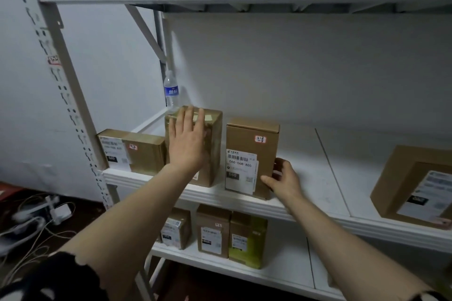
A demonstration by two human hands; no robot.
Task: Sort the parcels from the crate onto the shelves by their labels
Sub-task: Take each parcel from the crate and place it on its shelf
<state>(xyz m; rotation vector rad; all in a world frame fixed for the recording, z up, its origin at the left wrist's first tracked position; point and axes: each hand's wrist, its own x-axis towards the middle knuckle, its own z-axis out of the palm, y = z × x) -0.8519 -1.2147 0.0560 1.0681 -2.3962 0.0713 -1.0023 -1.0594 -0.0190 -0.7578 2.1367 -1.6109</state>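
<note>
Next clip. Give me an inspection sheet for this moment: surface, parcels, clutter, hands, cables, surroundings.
Surface: white shelf, middle tier.
Job's things: four boxes on it: flat box, taped box, 3-2-5 box, far box; lower boxes on the tier beneath.
Clutter: bottle, back left corner.
Hands: left hand flat on taped box; right hand grips 3-2-5 box's right edge.
Cables: tangle on floor, left.
Surroundings: white wall behind; crate not seen.
</note>
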